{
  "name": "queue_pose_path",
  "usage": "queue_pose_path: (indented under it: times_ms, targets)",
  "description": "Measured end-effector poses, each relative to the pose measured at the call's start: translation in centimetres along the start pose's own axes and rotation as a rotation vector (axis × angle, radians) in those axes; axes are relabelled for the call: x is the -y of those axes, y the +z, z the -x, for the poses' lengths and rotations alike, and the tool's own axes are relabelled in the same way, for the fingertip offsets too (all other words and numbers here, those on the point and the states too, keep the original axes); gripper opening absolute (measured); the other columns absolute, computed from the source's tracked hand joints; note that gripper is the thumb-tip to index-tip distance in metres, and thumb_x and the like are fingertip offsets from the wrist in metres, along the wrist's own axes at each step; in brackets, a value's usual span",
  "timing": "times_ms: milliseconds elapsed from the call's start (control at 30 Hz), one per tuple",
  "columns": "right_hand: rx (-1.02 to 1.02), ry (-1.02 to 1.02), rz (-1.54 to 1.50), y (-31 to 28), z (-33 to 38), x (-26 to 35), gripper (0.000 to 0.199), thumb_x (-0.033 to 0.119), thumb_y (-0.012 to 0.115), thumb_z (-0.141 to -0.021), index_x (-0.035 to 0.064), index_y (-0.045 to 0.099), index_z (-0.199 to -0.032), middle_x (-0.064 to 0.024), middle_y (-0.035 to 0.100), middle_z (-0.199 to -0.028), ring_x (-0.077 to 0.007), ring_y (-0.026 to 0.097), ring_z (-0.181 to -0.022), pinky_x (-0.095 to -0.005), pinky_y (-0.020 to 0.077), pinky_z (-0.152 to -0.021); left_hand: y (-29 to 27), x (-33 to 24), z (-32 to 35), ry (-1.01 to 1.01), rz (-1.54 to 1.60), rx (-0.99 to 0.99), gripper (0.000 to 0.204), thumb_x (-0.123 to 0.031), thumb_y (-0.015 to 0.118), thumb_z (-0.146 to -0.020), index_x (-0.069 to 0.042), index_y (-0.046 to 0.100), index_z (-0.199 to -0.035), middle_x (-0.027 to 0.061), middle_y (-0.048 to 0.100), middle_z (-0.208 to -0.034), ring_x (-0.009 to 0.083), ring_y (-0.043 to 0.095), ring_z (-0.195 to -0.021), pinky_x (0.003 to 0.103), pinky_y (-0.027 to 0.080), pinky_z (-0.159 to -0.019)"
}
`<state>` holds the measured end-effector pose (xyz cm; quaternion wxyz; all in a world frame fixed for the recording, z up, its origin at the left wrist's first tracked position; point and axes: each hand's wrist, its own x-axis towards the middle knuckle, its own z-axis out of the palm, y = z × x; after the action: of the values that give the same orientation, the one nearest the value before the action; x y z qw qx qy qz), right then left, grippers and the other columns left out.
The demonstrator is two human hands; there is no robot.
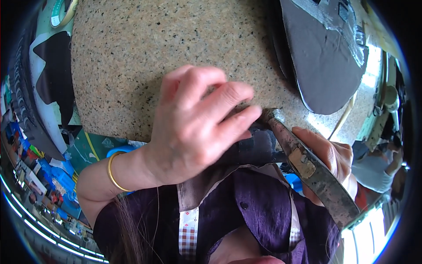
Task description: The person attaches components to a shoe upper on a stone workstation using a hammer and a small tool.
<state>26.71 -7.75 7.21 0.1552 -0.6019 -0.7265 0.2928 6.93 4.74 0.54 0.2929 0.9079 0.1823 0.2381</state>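
My right hand [327,156] is wrapped round a hammer [318,180] at the table's right front. The worn metal head, with the wooden handle's end in its eye, slants up and left; the handle is hidden below. Close to the hammer's upper end, my left hand [198,119] has its fingers curled in and is slightly blurred. Its fingertips and thumb close on a dark piece of material [257,147], which lies by the table's front edge, in front of my apron. The hand covers much of that piece.
A speckled stone tabletop [167,39] spans the middle. Dark grey, rounded flat pieces [325,66] lie stacked at the right, one with shiny smears. At the left are a dark wavy-edged piece [55,75] and a green tape measure [56,15]. Another person [376,167] is at the far right.
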Motion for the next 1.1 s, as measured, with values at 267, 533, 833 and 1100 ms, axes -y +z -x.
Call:
queue_pose_path:
  times_ms: [267, 533, 833, 1100]
  targets:
    - [0.017, -0.042, -0.083, 0.0, 0.0, -0.7, 0.033, 0.002, 0.057, -0.075, -0.0093, 0.055, -0.106, -0.0181, 0.065, -0.087, -0.0245, 0.065, -0.057, -0.0322, 0.0505, -0.046, -0.3, -0.6, 1.3, 0.097, -0.029, 0.040, 0.022, -0.014, 0.070, -0.061, -0.007, 0.073, -0.082, -0.0016, 0.063, -0.081, 0.0182, 0.049, -0.074, 0.036, 0.041, -0.075]
    - [0.066, -0.044, -0.111, -0.4, -0.7, -0.2, 0.035, 0.005, 0.056, -0.077, -0.0082, 0.054, -0.110, -0.0163, 0.066, -0.082, -0.0241, 0.065, -0.055, -0.0316, 0.0489, -0.046, -0.3, -1.0, 1.4, 0.056, -0.029, 0.016, 0.022, -0.014, 0.073, -0.061, -0.005, 0.072, -0.081, -0.0008, 0.062, -0.078, 0.0180, 0.050, -0.073, 0.035, 0.041, -0.074]
    - [0.021, 0.020, -0.159, -0.4, -1.1, 0.1, 0.036, 0.002, 0.063, -0.074, -0.0067, 0.057, -0.109, -0.0173, 0.066, -0.089, -0.0238, 0.066, -0.058, -0.0312, 0.0496, -0.049, -1.0, -0.5, 1.8, 0.142, -0.044, 0.053, 0.026, -0.013, 0.067, -0.054, -0.004, 0.072, -0.079, 0.0003, 0.062, -0.078, 0.0183, 0.049, -0.072, 0.036, 0.042, -0.073]
    - [0.037, -0.002, -0.021, -0.7, -1.1, 0.3, 0.035, 0.006, 0.066, -0.073, -0.0040, 0.060, -0.106, -0.0155, 0.067, -0.091, -0.0212, 0.064, -0.058, -0.0313, 0.0480, -0.051, -0.8, -1.3, 2.0, 0.150, -0.090, 0.039, 0.021, -0.012, 0.069, -0.056, -0.004, 0.071, -0.076, 0.0014, 0.063, -0.078, 0.0169, 0.051, -0.075, 0.042, 0.041, -0.080]
